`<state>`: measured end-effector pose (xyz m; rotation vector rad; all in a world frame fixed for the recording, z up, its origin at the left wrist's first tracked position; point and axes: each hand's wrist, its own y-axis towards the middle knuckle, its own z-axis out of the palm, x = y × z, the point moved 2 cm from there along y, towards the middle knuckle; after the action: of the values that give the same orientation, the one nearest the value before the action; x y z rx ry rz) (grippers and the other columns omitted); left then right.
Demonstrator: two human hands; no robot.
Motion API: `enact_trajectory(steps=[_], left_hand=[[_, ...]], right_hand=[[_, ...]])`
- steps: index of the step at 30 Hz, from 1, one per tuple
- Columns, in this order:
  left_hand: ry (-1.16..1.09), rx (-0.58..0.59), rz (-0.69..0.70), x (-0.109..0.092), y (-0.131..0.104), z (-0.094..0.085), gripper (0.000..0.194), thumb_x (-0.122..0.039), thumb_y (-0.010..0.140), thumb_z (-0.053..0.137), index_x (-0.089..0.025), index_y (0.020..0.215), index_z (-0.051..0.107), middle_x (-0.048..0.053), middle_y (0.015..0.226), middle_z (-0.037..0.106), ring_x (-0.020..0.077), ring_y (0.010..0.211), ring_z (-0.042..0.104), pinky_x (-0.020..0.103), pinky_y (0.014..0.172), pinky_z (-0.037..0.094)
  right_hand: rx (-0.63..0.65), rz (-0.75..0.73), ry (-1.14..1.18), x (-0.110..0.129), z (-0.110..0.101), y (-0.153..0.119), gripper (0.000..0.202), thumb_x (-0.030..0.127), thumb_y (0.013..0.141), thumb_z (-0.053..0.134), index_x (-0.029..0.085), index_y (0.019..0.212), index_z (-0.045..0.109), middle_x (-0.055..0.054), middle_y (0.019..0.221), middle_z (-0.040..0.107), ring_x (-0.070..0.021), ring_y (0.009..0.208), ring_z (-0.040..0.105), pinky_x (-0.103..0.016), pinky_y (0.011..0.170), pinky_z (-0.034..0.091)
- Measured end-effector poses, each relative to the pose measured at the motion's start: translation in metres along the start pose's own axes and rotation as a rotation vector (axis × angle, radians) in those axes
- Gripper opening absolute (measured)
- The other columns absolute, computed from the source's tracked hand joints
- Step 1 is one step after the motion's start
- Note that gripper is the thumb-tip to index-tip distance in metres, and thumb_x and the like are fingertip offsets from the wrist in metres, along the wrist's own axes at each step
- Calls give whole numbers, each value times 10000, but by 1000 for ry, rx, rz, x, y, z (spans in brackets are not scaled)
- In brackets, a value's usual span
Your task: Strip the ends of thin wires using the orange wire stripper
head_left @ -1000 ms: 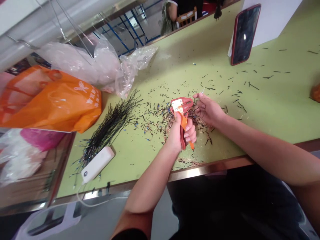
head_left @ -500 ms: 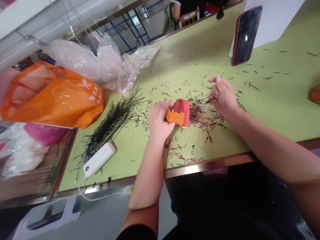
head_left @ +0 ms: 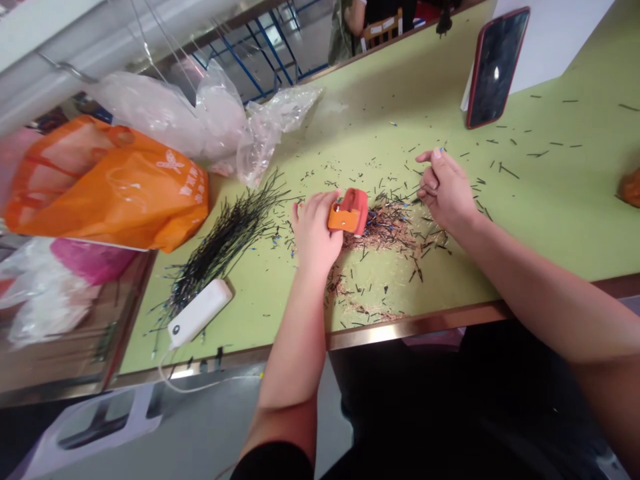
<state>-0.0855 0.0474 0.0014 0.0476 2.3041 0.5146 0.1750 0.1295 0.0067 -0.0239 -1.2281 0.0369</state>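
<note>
My left hand (head_left: 316, 230) is closed round an orange-and-red hand tool that looks like a wire stripper (head_left: 348, 215). Its red head points right, over a heap of black wire scraps and copper strands (head_left: 387, 223). To the right of the heap, my right hand (head_left: 447, 187) is closed in a pinch. A tiny blue-tipped piece of wire (head_left: 442, 150) shows at its thumb and fingertip; most of it is hidden. Left of my left hand lies a bundle of long black wires (head_left: 227, 233), several with blue or metal ends.
A white power bank (head_left: 200, 313) with a cable lies by the bundle. An orange bag (head_left: 115, 190) and clear plastic bags (head_left: 220, 120) stand behind. A phone (head_left: 497, 70) leans on a white box (head_left: 560, 47). Black scraps are scattered across the green table (head_left: 560, 213). Beyond it, a person (head_left: 357, 20) is partly visible.
My left hand has shifted slightly left and up with the tool, its fingers somewhat straighter. My right hand stays almost where it was. The view has tilted a little.
</note>
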Motion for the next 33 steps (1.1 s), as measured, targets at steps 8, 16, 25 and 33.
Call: enact_trajectory(steps=[8, 16, 25, 33], left_hand=[[-855, 143, -368, -10, -2, 8, 549, -661, 935, 692, -249, 1296, 667, 106, 1117, 795, 303, 1164, 770, 504, 1064, 606], [-1200, 576, -585, -40, -28, 45, 592, -713, 917, 667, -158, 1110, 741, 64, 721, 740, 315, 893, 816, 483, 859, 675], [-1248, 758, -542, -37, -34, 55, 656, -743, 861, 750, -138, 1115, 755, 102, 851, 801, 285, 826, 817, 405, 787, 671], [-1214, 741, -535, -38, -36, 55, 648, -740, 892, 732, -134, 1119, 762, 99, 837, 789, 263, 847, 808, 369, 774, 660]], right_hand=[[19, 15, 52, 3, -2, 2, 430, 716, 986, 639, 288, 949, 614, 87, 568, 313, -124, 487, 327, -273, 528, 435], [94, 58, 111, 8, -3, -1, 430, 736, 989, 615, 311, 1054, 627, 85, 541, 311, -137, 470, 356, -300, 496, 397], [102, 16, 123, 13, 9, -14, 414, 693, 1008, 623, 286, 936, 613, 81, 578, 310, -116, 499, 353, -266, 544, 445], [51, -23, 103, 12, 9, -15, 414, 687, 1016, 613, 282, 931, 614, 76, 595, 300, -119, 516, 356, -265, 569, 470]])
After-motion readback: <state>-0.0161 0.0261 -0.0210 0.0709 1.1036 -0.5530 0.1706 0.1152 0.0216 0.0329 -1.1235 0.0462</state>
